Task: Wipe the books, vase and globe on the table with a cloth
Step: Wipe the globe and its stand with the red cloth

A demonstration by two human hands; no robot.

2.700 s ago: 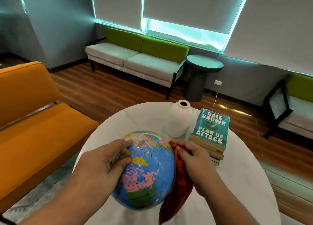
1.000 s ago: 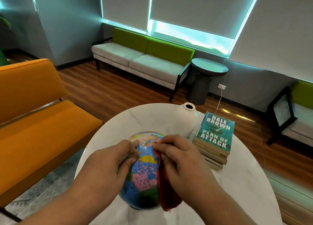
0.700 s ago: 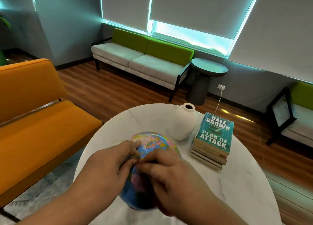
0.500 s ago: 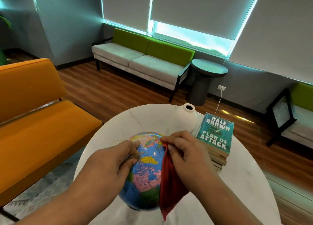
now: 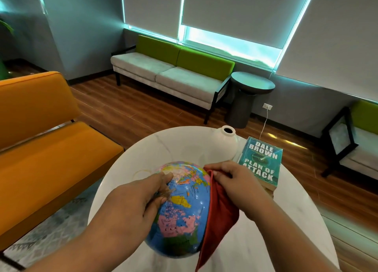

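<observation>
An orange sofa (image 5: pixel 41 149) fills the left, with a patterned rug (image 5: pixel 51 230) at its near foot. On the near part of the round white tabletop (image 5: pixel 296 220), the left hand (image 5: pixel 131 206) grips the upper left of the globe (image 5: pixel 184 210), fingers curled against it. A red cloth (image 5: pixel 218 216) hangs down the globe's right side, hiding that edge. The right hand (image 5: pixel 239 187) pinches the cloth's top, knuckles bent, and presses it to the globe. Just beyond that hand stands the white vase (image 5: pixel 223 144), upright; its foot is hidden behind the hand, and what lies inside its dark mouth cannot be told. Right of the vase sits the stack of books (image 5: pixel 261 161), its near left corner covered by the right hand. Far off, a green-backed sofa (image 5: pixel 173 73) stands under the window, with a dark round side table (image 5: pixel 249 91) to its right and a black-framed chair (image 5: pixel 347 138) at the right edge. Since half a second ago, the right hand and cloth have slid a little farther right and down the globe; the left hand keeps its grip.
</observation>
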